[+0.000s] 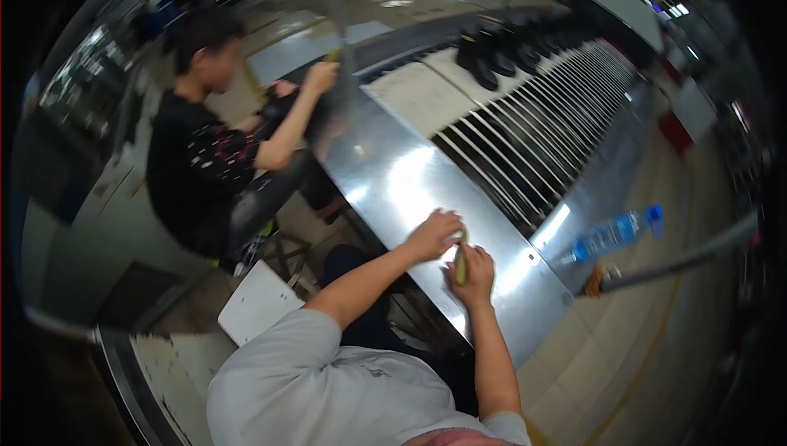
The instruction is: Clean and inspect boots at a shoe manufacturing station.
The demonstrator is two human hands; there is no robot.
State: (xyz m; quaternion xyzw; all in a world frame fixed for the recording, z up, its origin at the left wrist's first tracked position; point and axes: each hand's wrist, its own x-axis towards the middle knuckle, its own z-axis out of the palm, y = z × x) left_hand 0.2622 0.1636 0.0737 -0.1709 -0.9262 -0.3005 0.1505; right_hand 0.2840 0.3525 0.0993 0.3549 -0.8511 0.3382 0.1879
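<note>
The light grey shirt [328, 380] of the person comes nearest, its sleeves opening onto bare forearms that reach over the near edge of the shiny metal surface [369, 159]. A roller conveyor [590, 77] with rows of pale bars runs away from the surface's far edge. A co-worker [197, 175] in a dark patterned top sits by the surface's left end, hands raised with a dark item and something greenish, both blurred. A white seat [261, 302] is off the near edge, between the two people. An upright metal pole [334, 11] stands in front of part of the background at the surface's far left corner, and a grey pipe [697, 256] slants in close to its right end. Pale panels [410, 93] adjoin the far edge, with black shoes [475, 65] beyond. A clear bottle with blue parts [607, 237] is near the far right corner.

One co-worker, one seat, one pole and one bottle can be counted; the shoes merge into a row of several.

The person's right hand [475, 278] has its grip clamped around a strip [461, 266]; the left hand [433, 237] curls at its upper end, whether clamped cannot be told. The single strip is yellowish green, narrow and slightly curved, held above the surface toward its right end.
</note>
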